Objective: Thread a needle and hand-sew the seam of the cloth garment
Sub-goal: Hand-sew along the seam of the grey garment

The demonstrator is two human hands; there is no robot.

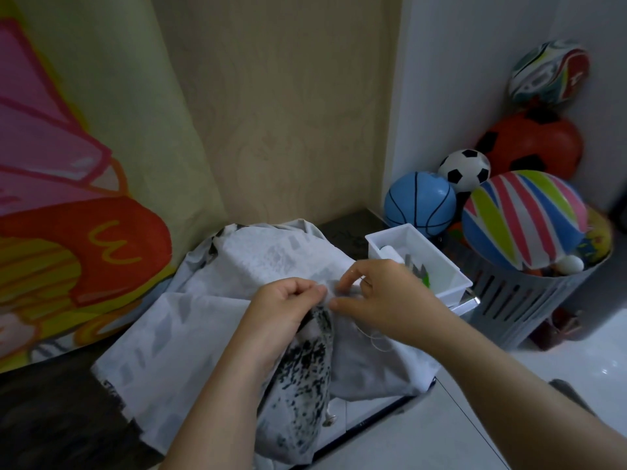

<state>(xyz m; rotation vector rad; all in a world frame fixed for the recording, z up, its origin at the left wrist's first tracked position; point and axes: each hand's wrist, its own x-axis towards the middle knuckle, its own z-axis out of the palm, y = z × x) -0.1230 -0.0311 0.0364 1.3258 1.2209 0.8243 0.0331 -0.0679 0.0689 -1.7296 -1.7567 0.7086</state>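
My left hand (288, 300) pinches a raised fold of the garment (203, 327) between thumb and curled fingers, and the rest of the pale cloth spreads away below and to the outside of that pinch, with its speckled dark side showing just under my wrist. My right hand (380, 293) meets the same fold from the other side. Its thumb and fingertips are curled in against the cloth right beside my left thumb, but the needle is too small to make out, so I cannot tell whether those fingers pinch it, the cloth or nothing. A loose loop of white thread (375, 339) hangs just below my right palm, so I judge the needle is threaded and I am in the stitching itself. To do this step well, I should keep the fold taut and narrow between the two pinches and enter close to the edge. I should draw the thread through slowly so the slack under my palm does not knot (that loop looks ready to snag). The white box (417, 262) sits just beyond my right knuckles, so the pull should go up and away from it.
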